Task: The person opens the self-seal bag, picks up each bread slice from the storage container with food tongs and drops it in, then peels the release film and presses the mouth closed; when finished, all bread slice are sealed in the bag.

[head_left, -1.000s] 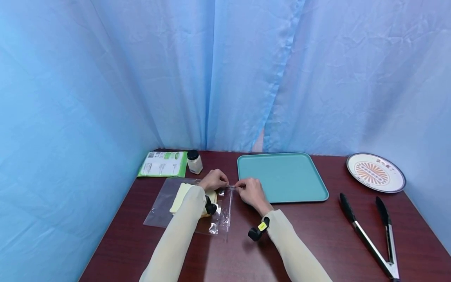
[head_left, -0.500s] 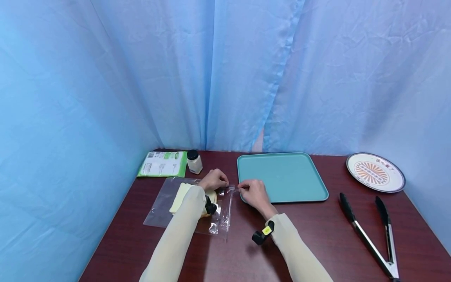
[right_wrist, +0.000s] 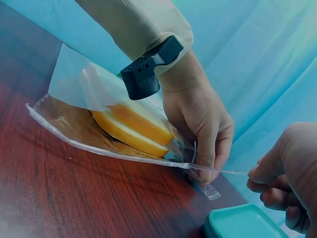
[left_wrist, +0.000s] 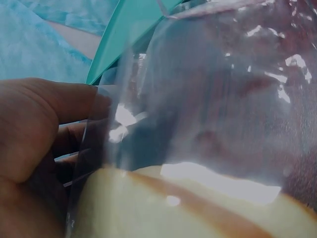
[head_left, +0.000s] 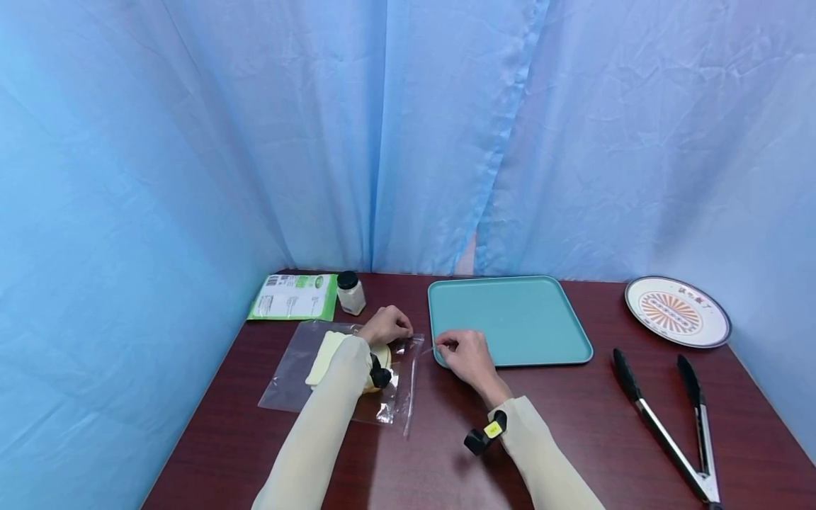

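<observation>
A clear plastic bag (head_left: 287, 372) lies on the table at left of middle, with slices of bread (head_left: 325, 358) inside. In the right wrist view the bread (right_wrist: 136, 131) shows a brown crust through the film. My left hand (head_left: 387, 326) pinches the bag's far corner beside its right edge, thumb against the fingers. A thin clear strip (right_wrist: 233, 172) runs from that edge to my right hand (head_left: 468, 354), which pinches its end between thumb and index finger. The right hand hovers at the tray's near left corner. In the left wrist view, film covers the left fingertips.
A teal tray (head_left: 510, 319) stands right of the bag. Behind the bag are a green and white packet (head_left: 293, 297) and a black-lidded jar (head_left: 352, 294). Tongs (head_left: 669, 439) lie spread at right, below a patterned plate (head_left: 678, 312). Blue curtains (head_left: 433, 142) hang behind the table.
My right hand has drawn away from the left hand, rightward and slightly toward me, with the clear strip stretching longer between them. My left hand has stayed at the bag's corner.
</observation>
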Demonstrator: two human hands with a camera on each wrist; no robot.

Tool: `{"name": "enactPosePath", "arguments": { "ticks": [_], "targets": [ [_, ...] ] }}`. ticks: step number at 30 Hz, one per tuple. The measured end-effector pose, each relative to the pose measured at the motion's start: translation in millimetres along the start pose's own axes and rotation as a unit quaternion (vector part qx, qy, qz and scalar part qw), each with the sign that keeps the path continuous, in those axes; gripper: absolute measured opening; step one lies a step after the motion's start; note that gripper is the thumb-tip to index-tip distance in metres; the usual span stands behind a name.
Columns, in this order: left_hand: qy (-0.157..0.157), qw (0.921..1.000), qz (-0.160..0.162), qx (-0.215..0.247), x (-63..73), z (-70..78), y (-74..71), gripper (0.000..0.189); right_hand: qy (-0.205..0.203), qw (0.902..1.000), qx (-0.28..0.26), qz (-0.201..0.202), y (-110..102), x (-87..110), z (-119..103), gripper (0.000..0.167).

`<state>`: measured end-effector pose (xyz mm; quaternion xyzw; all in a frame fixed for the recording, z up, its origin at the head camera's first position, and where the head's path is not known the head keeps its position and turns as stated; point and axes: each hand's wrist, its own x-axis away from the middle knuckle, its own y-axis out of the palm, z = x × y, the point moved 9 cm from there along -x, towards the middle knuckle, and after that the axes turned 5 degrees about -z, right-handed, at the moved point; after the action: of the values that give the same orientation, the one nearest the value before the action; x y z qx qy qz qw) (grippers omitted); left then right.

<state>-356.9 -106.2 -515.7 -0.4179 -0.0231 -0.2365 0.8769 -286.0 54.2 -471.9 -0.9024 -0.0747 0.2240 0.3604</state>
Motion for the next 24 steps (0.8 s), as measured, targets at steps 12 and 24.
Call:
{"name": "enactPosePath", "arguments": {
  "ticks": [12,24],
  "targets": [
    [-0.009,0.9999,0.000,0.005,-0.9,-3.6,0.8,0.012,-0.017,0.9997,-0.009,0.015,-14,10.5,-7,0.008],
    [-0.008,0.9999,-0.001,0.014,-0.9,-4.0,1.5,0.013,-0.050,0.9980,0.000,0.039,-22,24.5,-9,0.007]
  ]
}}
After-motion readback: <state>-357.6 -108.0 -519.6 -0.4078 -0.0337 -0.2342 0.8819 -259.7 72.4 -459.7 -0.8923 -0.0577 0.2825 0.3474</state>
